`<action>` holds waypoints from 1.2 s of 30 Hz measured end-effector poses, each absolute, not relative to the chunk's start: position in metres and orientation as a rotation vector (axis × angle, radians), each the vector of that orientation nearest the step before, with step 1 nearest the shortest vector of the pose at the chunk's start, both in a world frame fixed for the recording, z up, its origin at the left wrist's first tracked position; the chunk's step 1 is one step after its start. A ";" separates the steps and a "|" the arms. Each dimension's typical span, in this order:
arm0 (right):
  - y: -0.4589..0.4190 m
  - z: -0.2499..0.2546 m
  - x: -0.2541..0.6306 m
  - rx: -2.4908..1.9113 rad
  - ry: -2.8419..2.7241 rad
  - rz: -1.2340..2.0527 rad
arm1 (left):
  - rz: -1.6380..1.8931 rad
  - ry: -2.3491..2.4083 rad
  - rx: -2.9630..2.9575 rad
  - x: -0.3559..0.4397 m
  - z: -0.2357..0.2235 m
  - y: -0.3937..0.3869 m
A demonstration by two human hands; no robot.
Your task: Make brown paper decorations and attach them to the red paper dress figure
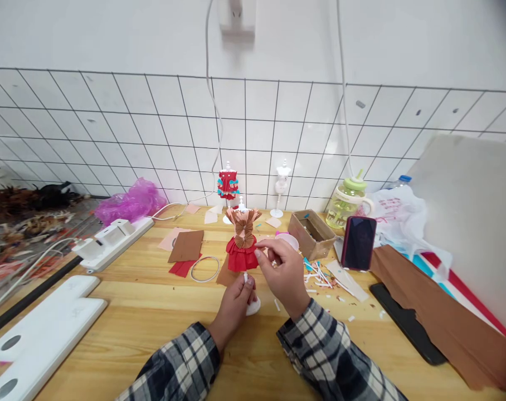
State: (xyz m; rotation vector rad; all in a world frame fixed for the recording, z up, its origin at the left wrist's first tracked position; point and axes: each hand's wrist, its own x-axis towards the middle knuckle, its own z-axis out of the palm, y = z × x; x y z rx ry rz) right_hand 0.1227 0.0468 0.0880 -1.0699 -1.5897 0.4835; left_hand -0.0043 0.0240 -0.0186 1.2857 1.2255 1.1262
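A miniature dress form [242, 239] stands upright in front of me, wearing a dress of pleated pink and brown paper with a ruffled red skirt [241, 260]. Its thin white stem is gripped by my left hand [235, 303], whose fingers wrap round it just above the white round base [253, 306]. Beside the dress's right edge, my right hand [283, 273] holds thumb and index finger close together by the waist. Whether the fingertips pinch the paper or some small piece cannot be made out.
Behind stand a red and blue dressed form [228, 185] and a bare white form [282, 186]. Right are a cardboard box [312, 235], a drink bottle [347, 201], a phone [359, 243] and paper scraps [320, 275]. Left are brown paper [186, 246], a ring [205, 269] and a power strip [115, 245].
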 end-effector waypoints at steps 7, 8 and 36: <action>0.052 0.086 0.125 -1.183 -1.586 0.432 | 1.093 1.260 1.351 -0.006 -0.023 0.024; 0.055 0.084 0.125 -1.198 -1.552 0.513 | 1.078 1.275 1.375 -0.006 -0.024 0.024; 0.055 0.082 0.114 -0.941 -1.207 1.332 | 1.048 1.326 1.431 -0.004 -0.022 0.024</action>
